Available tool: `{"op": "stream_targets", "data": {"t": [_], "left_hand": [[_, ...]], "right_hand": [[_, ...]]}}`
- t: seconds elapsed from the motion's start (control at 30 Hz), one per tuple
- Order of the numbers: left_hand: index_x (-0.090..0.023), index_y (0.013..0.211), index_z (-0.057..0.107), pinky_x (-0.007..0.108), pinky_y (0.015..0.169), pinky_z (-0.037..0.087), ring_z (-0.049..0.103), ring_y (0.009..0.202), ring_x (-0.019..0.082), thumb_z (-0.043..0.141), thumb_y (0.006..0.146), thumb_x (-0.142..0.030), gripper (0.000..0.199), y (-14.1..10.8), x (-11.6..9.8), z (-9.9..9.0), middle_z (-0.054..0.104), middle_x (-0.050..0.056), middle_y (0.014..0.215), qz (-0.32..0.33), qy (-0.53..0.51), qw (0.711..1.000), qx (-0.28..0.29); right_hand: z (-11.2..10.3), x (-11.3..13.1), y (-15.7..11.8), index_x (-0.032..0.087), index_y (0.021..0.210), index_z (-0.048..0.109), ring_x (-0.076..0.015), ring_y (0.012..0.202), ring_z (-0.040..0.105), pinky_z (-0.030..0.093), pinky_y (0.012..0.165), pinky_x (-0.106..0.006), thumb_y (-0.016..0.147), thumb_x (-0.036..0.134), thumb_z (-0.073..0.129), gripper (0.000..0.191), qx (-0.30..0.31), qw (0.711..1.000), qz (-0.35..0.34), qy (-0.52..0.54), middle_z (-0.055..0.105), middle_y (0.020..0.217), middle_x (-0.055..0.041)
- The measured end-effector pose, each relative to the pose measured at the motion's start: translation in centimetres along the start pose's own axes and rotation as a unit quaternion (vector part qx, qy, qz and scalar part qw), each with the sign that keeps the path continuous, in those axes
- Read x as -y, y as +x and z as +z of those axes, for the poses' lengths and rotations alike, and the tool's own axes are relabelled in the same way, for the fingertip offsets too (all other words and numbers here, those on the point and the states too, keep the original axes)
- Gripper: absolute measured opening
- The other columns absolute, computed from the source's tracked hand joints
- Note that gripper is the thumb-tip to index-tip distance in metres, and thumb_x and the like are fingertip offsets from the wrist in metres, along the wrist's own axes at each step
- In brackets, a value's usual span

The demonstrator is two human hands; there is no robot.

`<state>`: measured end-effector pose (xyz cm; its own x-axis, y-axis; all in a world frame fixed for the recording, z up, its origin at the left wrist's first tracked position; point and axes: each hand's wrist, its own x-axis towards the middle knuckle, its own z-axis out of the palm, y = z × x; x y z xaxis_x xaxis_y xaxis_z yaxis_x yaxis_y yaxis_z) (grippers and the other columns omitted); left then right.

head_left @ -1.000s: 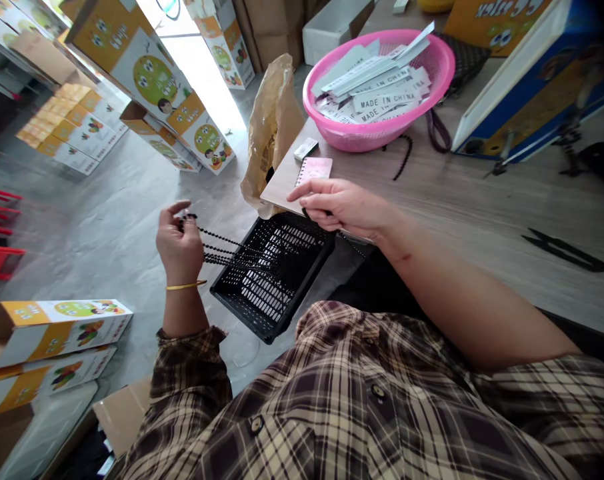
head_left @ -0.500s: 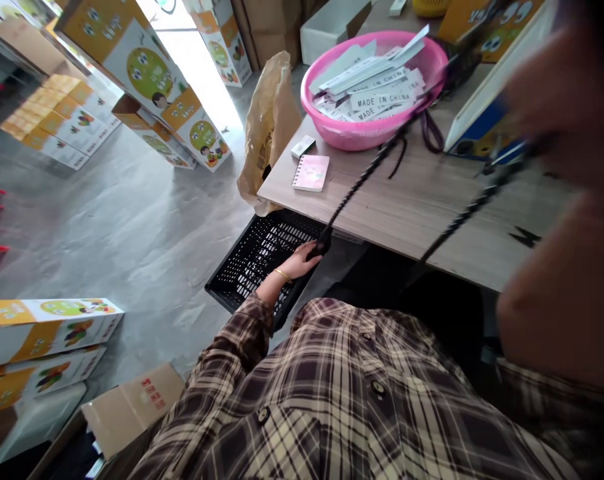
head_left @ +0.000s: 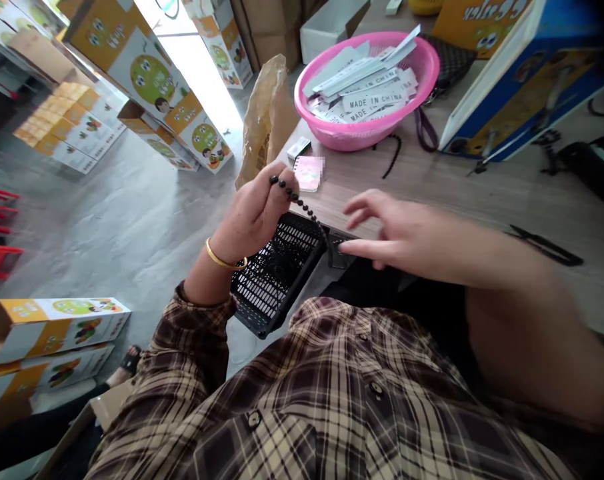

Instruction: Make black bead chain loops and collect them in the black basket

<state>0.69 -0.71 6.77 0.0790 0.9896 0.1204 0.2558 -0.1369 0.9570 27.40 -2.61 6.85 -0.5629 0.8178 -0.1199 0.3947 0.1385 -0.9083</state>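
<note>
My left hand [head_left: 255,210], with a gold bangle at the wrist, pinches one end of a black beaded strand [head_left: 309,212] above the near-left table edge. From its fingers the strand hangs down to the right, over a black plastic crate [head_left: 277,273]. My right hand [head_left: 377,230], blurred, is to the right of the strand with fingers apart and nothing between them. Behind the hands, a pink basket [head_left: 327,137] holds white strips printed MADE IN CHINA. A small pink notebook [head_left: 310,175] lies near the table corner.
Black snips [head_left: 547,245] lie on the wooden table [head_left: 447,183] at the right, below a blue box [head_left: 542,87]. A short black strand [head_left: 395,157] is beside the basket. Brown paper [head_left: 265,113] stands at the table's left. Printed cartons [head_left: 155,77] are on the floor.
My left hand has risen from the crate towards me, holding the strand's end. My right hand has come down from close to the camera; the long strands stretched across the table are gone.
</note>
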Motion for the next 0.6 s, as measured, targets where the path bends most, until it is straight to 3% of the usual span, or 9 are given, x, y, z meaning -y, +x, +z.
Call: {"op": "stream_targets", "data": {"t": [0.07,0.13,0.17,0.27,0.37,0.43,0.5,0.53,0.6], "left_hand": [[-0.019,0.078,0.06,0.023,0.064,0.05,0.059,0.067,0.012,0.059,0.096,-0.019,0.019,-0.5,-2.1,1.6,0.052,-0.001,0.07,0.01,0.006,1.0,0.025],[-0.018,0.077,0.059,0.025,0.066,0.05,0.056,0.065,0.011,0.059,0.097,-0.019,0.02,-0.7,-2.3,2.9,0.052,-0.001,0.07,0.055,0.061,0.993,0.082],[-0.019,0.078,0.058,0.025,0.067,0.05,0.055,0.064,0.01,0.056,0.099,-0.021,0.021,-0.7,-1.9,3.1,0.052,-0.001,0.07,0.086,0.087,0.988,0.099],[-0.02,0.081,0.056,0.027,0.068,0.052,0.055,0.063,0.011,0.043,0.105,-0.029,0.029,-0.4,0.0,2.8,0.051,-0.001,0.07,0.161,0.13,0.977,0.061],[-0.022,0.085,0.058,0.03,0.083,0.054,0.061,0.081,0.014,0.042,0.106,-0.033,0.028,-0.3,0.7,1.7,0.058,0.002,0.081,0.205,0.183,0.961,0.027],[-0.023,0.088,0.059,0.031,0.089,0.052,0.061,0.089,0.014,0.047,0.104,-0.031,0.022,-0.2,-0.2,1.4,0.061,0.003,0.088,0.225,0.217,0.949,0.034],[-0.023,0.09,0.059,0.03,0.084,0.052,0.06,0.082,0.013,0.047,0.104,-0.029,0.02,-0.1,-1.7,1.4,0.06,0.002,0.085,0.234,0.231,0.943,0.047],[-0.023,0.089,0.058,0.029,0.081,0.052,0.059,0.077,0.013,0.045,0.105,-0.027,0.02,0.0,-2.4,1.5,0.058,0.001,0.082,0.24,0.234,0.941,0.051],[-0.023,0.088,0.057,0.028,0.076,0.051,0.057,0.072,0.012,0.046,0.104,-0.026,0.02,0.5,-3.1,1.8,0.056,0.0,0.078,0.259,0.233,0.936,0.051]], "right_hand": [[1.9,-0.3,1.6,0.019,0.122,0.058,-0.015,0.074,0.056,0.045,0.058,-0.023,0.087,0.038,0.078,0.044,-0.005,0.998,-0.058,-0.021,0.062,0.106,-0.0071],[3.2,0.0,3.0,0.016,0.108,0.06,-0.0138,0.074,0.054,0.044,0.062,-0.022,0.098,0.033,0.064,0.02,-0.007,0.995,-0.103,0.013,0.061,0.093,-0.0055],[3.3,0.2,3.3,0.015,0.099,0.06,-0.0127,0.071,0.052,0.042,0.061,-0.021,0.103,0.033,0.056,0.018,-0.004,0.993,-0.113,0.029,0.059,0.084,-0.0045],[2.3,0.7,3.1,0.014,0.089,0.061,-0.011,0.063,0.047,0.037,0.055,-0.02,0.107,0.038,0.048,0.033,-0.007,0.994,-0.089,0.057,0.052,0.072,-0.0033],[1.3,1.0,2.8,0.016,0.111,0.062,-0.0124,0.068,0.051,0.039,0.052,-0.019,0.097,0.042,0.066,0.029,0.012,0.995,-0.055,0.086,0.058,0.085,-0.0043],[1.6,1.4,2.9,0.018,0.117,0.06,-0.0128,0.069,0.053,0.042,0.052,-0.019,0.09,0.039,0.075,0.037,0.058,0.992,-0.053,0.102,0.059,0.091,-0.0045],[2.3,2.3,3.1,0.016,0.107,0.062,-0.0111,0.065,0.052,0.042,0.051,-0.019,0.092,0.036,0.074,0.028,0.104,0.987,-0.066,0.104,0.059,0.086,-0.0035],[2.5,2.9,3.1,0.015,0.098,0.062,-0.0096,0.061,0.049,0.04,0.05,-0.019,0.096,0.035,0.07,0.021,0.113,0.985,-0.08,0.1,0.057,0.08,-0.0025],[2.4,4.1,2.5,0.014,0.084,0.06,-0.0073,0.055,0.044,0.036,0.047,-0.019,0.103,0.031,0.058,0.026,0.079,0.985,-0.126,0.085,0.051,0.069,-0.0005]]}}
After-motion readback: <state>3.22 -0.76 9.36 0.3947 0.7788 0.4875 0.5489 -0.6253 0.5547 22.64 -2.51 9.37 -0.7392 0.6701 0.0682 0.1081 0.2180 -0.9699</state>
